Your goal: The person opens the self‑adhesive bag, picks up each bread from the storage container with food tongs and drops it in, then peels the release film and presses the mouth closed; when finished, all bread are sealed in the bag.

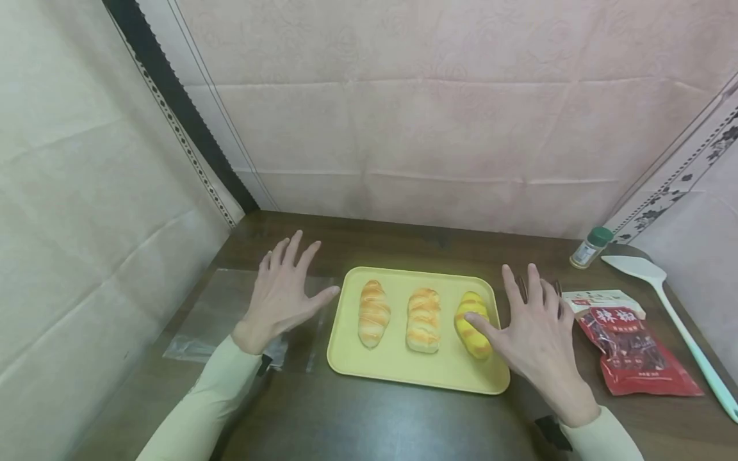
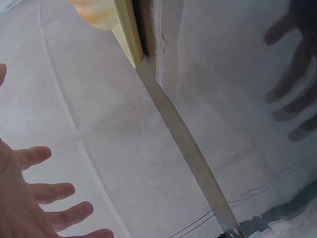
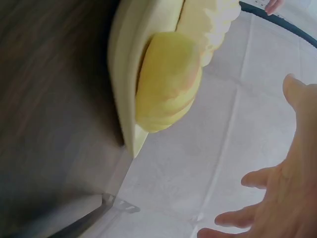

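In the head view my left hand [image 1: 281, 298] hovers with fingers spread above a clear plastic bag [image 1: 216, 307], left of a pale yellow tray [image 1: 398, 374]. Three bread rolls lie side by side on the tray: a golden roll [image 1: 373, 315] on the left, a ridged roll [image 1: 423, 317] in the middle and a yellow roll [image 1: 473, 323] on the right. My right hand [image 1: 536, 333], fingers also spread, is over the tray's right edge, its thumb overlapping the yellow roll in view. Both wrist views show straight fingers holding nothing.
Right of the tray lie a red snack packet [image 1: 640, 352], a white packet [image 1: 611, 298] and a pale green spatula [image 1: 683, 323]. A green-capped jar [image 1: 590, 246] sits at the back right. Dark brown tips of something show behind my right fingers. Cloth walls [image 1: 403, 141] enclose the table.
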A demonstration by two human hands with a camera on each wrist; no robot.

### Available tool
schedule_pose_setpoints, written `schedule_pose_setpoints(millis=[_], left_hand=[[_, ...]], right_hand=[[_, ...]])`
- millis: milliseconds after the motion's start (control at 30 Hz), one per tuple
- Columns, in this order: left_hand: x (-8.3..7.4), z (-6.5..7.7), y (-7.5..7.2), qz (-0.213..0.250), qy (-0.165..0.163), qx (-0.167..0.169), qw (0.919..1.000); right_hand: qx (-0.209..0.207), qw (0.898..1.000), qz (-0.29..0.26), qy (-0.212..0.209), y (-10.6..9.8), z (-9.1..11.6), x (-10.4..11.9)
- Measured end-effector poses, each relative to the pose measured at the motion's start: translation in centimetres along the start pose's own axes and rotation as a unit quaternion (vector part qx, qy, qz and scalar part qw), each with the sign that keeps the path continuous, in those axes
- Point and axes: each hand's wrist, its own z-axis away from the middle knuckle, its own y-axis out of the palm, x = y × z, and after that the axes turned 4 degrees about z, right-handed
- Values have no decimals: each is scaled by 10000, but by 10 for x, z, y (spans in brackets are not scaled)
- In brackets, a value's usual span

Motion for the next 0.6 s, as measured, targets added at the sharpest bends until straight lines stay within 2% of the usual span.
schedule_pose_setpoints(millis=[300,500,600], left_hand=[[0,6,-10,60,-186,-117,9997],[2,11,-21,283,-592,38,9978],[3,14,-26,482,-795,20,9957]], right_hand=[[-45,9989,-462,-21,-14,10,24],[86,9955,-927,-165,-23,17,51],[-33,9910,-1289,-358,-23,21,66]])
